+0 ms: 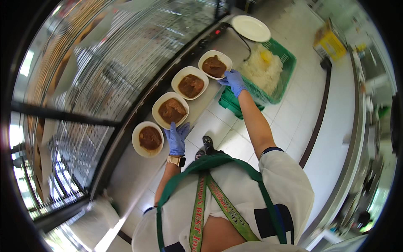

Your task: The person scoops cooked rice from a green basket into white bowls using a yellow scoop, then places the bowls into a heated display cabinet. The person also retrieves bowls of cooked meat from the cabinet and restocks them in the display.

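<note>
Several white bowls of brown stew stand in a slanting row on a metal counter. My left hand, in a blue glove, touches the near rim of a squarish bowl, with its fingers partly spread. Below that one is a round bowl; above it stands another squarish bowl. My right hand, also gloved in blue, has its fingers at the lower right rim of the farthest bowl. Whether either hand grips its bowl is unclear. Beside my right hand, cooked rice fills a plastic-lined green basket.
Along the counter's far side runs a glass display case with wire racks. A white oval plate lies at the counter's end, near a black cable. Another green crate is below the rice basket. A yellow box stands farther right.
</note>
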The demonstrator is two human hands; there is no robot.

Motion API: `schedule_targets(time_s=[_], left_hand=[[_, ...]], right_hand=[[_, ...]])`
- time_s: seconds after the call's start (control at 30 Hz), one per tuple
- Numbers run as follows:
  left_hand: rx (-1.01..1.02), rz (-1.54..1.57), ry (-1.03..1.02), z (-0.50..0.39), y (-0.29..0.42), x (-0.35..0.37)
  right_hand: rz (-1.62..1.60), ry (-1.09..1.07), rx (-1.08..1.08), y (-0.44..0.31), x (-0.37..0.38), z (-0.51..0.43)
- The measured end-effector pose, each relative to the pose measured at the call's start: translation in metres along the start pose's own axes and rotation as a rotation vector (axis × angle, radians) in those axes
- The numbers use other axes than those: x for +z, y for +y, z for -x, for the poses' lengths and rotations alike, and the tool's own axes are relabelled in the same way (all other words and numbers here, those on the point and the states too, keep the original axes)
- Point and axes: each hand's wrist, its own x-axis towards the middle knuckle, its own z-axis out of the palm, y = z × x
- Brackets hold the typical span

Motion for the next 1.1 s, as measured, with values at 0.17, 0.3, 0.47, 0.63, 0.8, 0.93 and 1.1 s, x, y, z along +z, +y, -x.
schedule_targets(time_s=[0.17,0.3,0.47,0.63,0.8,0.93,1.1], left_hand=[[-0.029,0.040,0.030,0.002,0.001,-0.005],[0.019,-0.035,0.016,0.029,-0.010,0.014],[-0.003,-0.015,0.153,0.073,-0.068,0.048],[0.016,-0.082,-0.014,0.103,-0.149,0.122],[-0.085,-0.076,-0.214,0.118,-0.231,0.253],[-0.153,-0.082,-0.285,0.114,-0.284,0.342],[-0.121,-0.075,-0.364,0.065,-0.342,0.446]], right_hand=[[-0.004,0.104,0.005,0.011,-0.058,0.077],[-0.023,0.186,0.002,0.017,-0.135,0.150],[-0.058,0.342,0.031,0.039,-0.254,0.220],[-0.158,0.371,0.062,0.051,-0.359,0.249],[-0.139,0.258,0.048,0.013,-0.462,0.236],[-0.049,0.227,0.017,-0.053,-0.533,0.208],[-0.022,0.181,-0.091,-0.100,-0.619,0.106]])
